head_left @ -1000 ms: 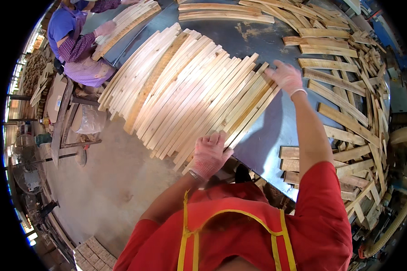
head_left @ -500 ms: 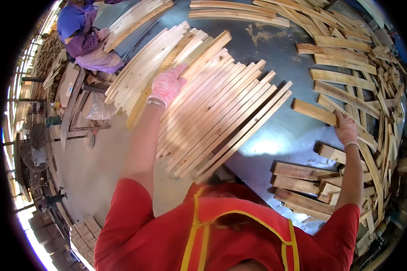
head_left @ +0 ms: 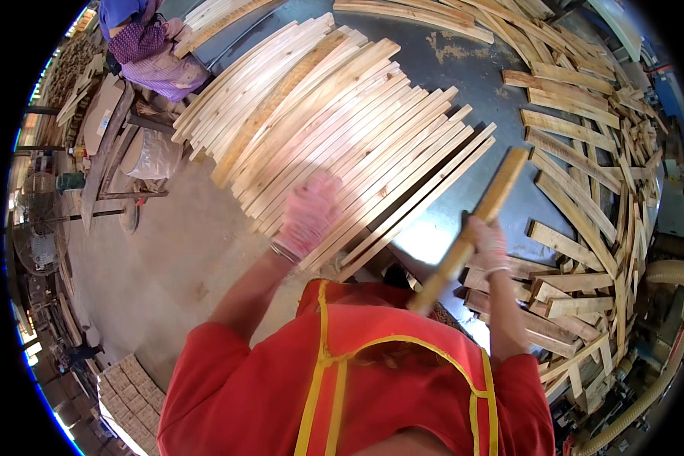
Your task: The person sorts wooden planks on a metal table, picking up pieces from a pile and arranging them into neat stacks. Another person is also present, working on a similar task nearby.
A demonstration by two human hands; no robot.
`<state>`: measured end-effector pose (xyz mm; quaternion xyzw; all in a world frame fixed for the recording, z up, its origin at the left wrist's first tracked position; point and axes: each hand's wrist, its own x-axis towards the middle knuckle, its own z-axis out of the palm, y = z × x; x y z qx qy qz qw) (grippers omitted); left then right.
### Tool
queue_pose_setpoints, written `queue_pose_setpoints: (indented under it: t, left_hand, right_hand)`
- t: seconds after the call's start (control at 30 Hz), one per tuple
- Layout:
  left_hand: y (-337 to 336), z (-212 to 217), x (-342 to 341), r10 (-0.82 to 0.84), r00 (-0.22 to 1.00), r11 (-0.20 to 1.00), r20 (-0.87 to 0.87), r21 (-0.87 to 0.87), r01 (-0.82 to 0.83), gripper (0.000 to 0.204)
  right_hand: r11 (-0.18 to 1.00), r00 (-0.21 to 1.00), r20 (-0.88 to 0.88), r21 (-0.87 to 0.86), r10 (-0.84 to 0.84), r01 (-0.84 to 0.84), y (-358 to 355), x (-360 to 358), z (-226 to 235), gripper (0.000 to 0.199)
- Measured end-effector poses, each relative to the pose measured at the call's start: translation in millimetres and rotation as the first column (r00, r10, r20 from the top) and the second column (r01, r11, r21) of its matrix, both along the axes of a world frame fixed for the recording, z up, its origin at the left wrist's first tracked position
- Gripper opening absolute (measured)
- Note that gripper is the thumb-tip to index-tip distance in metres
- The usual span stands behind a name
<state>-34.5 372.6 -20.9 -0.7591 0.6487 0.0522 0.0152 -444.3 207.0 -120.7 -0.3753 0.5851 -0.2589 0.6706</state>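
In a pale glove, my right hand [head_left: 485, 243] grips a wooden board [head_left: 501, 186] near its middle. The board slants in front of me at the right, its lower end close to my apron and slightly blurred. Over the near part of a row of pale wooden strips [head_left: 365, 133] is my gloved left hand [head_left: 309, 216]. Motion smears its fingers, so I cannot tell whether it touches the strips. The strips lie side by side on the dark metal table [head_left: 463, 95], two of them apart from the rest by a dark gap.
Loose boards [head_left: 566, 243] lie crisscrossed along the right side, with several short ones near my right forearm. More long strips [head_left: 414, 19] rest at the far edge. A co-worker [head_left: 148, 53] in purple handles strips at the far left. A fan [head_left: 38, 220] stands left.
My right hand has brought the board left and toward me, turning it from crosswise to slanted. My left hand has left the strip it held and come nearer to me.
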Motion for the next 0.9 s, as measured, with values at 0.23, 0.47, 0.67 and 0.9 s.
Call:
queue_pose_setpoints:
  t: [0.23,0.47,0.67,0.9]
  left_hand:
    - [28.5,-3.0,-51.3,-0.143,0.969,0.977,-0.199,-0.188,0.106,0.061]
    - [-23.3,9.2,-58.2,0.051,0.967,0.999,-0.25,0.005,-0.051,0.054]
    - [-71.6,-4.9,-50.2,0.119,0.956,0.993,-0.267,0.047,-0.111,0.035]
    - [-130.6,96.9,68.3,0.152,0.909,0.977,-0.388,-0.083,-0.199,0.039]
  right_hand:
    - [0.892,0.935,-0.316,-0.357,0.162,-0.276,-28.5,111.9,67.1,0.062]
    - [0.458,0.637,-0.746,-0.642,-0.191,-0.614,-215.9,151.4,72.0,0.057]
    - [0.803,1.0,-0.031,-0.595,0.002,-0.02,-149.5,146.1,140.1,0.051]
    - [0.888,0.713,-0.676,-0.195,0.186,-0.416,23.5,56.3,56.5,0.086]
